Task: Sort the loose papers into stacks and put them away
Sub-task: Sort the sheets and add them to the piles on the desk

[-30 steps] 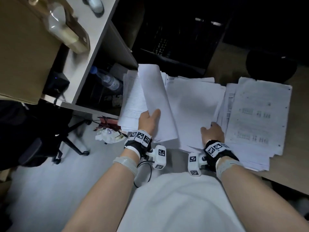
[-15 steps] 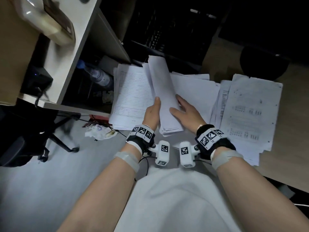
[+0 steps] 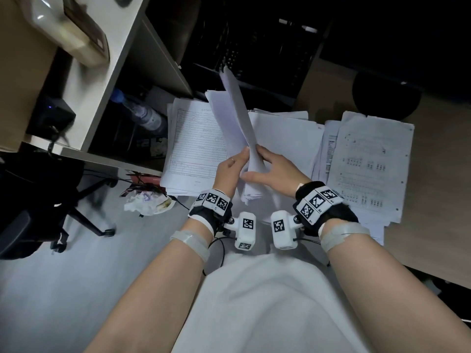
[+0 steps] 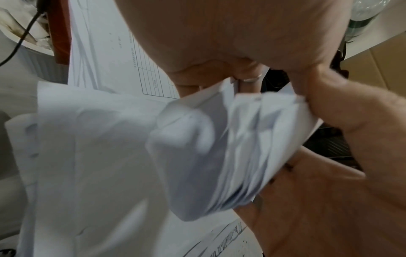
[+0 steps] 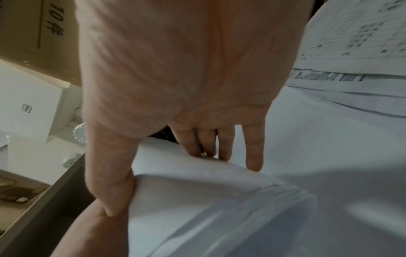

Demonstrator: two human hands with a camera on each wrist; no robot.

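Gripping a sheaf of papers [image 3: 239,128] upright at frame centre, left hand [image 3: 230,171] & right hand [image 3: 274,174] both clamp its lower edge above desk [image 3: 433,200]; best tap edges flush w/ firm pinch before stacking.

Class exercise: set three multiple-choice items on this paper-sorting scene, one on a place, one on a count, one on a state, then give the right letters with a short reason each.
1. Where does the water bottle lie?
A. under the desk, left of the papers
B. on the printed sheets
C. on the person's lap

2. How many hands grip the lifted bundle?
A. none
B. one
C. two

3. How does the bundle stand?
A. flat on the table
B. raised on edge, bent
C. rolled into a tube

Answers: 1 A, the bottle lies in the shadow below the desk top. 2 C, the left hand and the right hand both pinch its lower end. 3 B, its far end points up, away from the flat stacks.
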